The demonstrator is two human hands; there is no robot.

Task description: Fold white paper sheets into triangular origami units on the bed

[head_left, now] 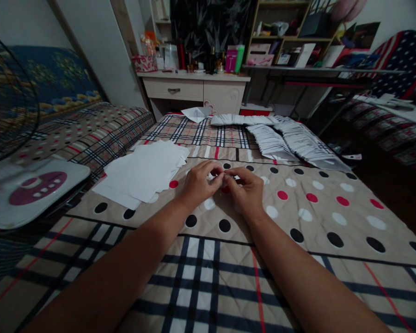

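Note:
My left hand (201,182) and my right hand (247,188) meet over the middle of the patterned bedspread (225,249). Thumbs and forefingers are pinched together, tip against tip. Whatever lies between the fingertips, if anything, is too small or hidden to name. Left of my left hand lies a loose, fanned-out pile of white paper sheets (142,173). Beyond my right hand, overlapping rows of thin white folded paper pieces (272,143) spread along the bed, with another long row (307,141) beside them.
A single white paper (196,114) rests at the bed's far edge. Behind it stands a cream dresser (194,85) crowded with bottles. A fan (10,97) and a white plastic item with a purple patch (38,187) are at the left. A shelf desk (319,69) stands back right.

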